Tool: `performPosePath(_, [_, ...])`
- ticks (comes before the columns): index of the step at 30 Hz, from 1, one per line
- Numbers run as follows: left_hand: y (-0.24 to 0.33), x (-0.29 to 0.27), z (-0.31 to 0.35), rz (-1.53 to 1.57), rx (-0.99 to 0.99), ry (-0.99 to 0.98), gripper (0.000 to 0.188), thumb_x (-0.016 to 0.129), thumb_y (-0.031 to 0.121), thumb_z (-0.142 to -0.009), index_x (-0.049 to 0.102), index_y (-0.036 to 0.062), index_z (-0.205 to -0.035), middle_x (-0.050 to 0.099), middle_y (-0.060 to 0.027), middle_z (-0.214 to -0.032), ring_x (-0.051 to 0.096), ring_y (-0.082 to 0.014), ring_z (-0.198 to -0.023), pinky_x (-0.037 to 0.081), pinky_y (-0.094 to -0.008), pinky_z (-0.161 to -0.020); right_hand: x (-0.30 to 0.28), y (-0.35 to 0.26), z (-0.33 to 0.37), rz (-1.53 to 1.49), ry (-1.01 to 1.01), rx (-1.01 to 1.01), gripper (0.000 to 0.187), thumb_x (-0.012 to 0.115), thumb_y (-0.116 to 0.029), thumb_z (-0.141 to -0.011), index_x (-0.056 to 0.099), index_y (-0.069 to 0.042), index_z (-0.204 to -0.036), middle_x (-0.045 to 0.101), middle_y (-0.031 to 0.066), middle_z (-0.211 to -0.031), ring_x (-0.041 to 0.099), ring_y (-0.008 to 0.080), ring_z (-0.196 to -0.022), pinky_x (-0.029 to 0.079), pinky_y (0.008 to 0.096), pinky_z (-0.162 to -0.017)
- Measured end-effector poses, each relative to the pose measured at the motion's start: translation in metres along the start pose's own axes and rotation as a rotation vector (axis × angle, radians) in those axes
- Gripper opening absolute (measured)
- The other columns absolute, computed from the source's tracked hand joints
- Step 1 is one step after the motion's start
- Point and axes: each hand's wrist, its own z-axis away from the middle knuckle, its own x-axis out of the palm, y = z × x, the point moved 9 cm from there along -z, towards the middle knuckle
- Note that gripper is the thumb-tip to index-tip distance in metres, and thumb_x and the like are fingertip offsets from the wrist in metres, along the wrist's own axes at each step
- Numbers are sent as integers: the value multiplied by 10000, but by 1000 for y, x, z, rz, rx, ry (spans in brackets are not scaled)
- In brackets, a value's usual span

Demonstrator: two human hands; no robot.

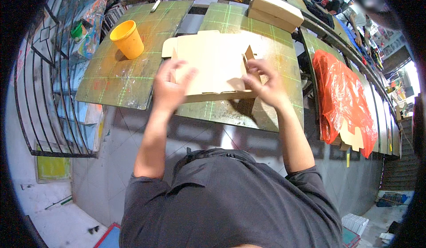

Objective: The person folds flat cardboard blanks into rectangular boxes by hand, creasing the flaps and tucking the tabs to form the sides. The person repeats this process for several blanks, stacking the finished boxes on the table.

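In front of me a partly folded cardboard box (211,64) lies on a worn green board, its near wall standing up and its far flap laid flat. My left hand (172,86) is at the box's left side, thumb and fingers apart and a little blurred. At the right side, my right hand (267,84) has its fingers spread beside an upright side flap (249,57). Whether the fingertips touch the cardboard is hard to make out. Neither hand has anything gripped.
A yellow plastic bucket (128,39) stands on the board to the left. Two closed cardboard boxes (275,13) sit at the back right. An orange plastic bag (341,99) covers flat cardboard on the right. Metal railings (57,92) rise at the left. People work far right.
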Motion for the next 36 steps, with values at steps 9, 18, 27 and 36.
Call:
performPosePath(9, [-81, 41, 10, 765, -683, -224, 473, 427, 365, -921, 399, 46, -1269, 514, -57, -1177, 485, -142, -1089, 367, -277, -923, 20, 90, 1, 157, -54, 570, 411, 630, -177, -764, 550, 16, -1119, 533, 183, -1096, 543, 242, -999, 444, 332, -835])
performPosePath(18, [6, -2, 19, 1061, -375, -111, 448, 323, 427, -935, 472, 48, -1120, 563, -109, -1047, 562, -221, -977, 459, -348, -851, -55, 9, 22, -995, 223, 260, 253, 522, -270, -878, 540, -35, -971, 574, 42, -892, 535, 111, -867, 434, 259, -751])
performPosePath(27, [110, 42, 70, 1057, -301, -309, 342, 387, 295, -886, 575, 16, -824, 563, -72, -816, 540, -154, -803, 424, -278, -741, -141, -16, 127, -1020, 551, 425, 349, 546, -169, -827, 479, -5, -1128, 537, 106, -1013, 540, 188, -966, 419, 290, -838])
performPosePath(36, [199, 106, 145, 1207, -289, -310, 582, 432, 176, -806, 209, -12, -1310, 460, -211, -1207, 482, -271, -1107, 381, -367, -945, -211, -17, 254, -1337, 454, 225, 603, 427, -107, -713, 348, 89, -1278, 430, 205, -1278, 436, 269, -1169, 338, 348, -982])
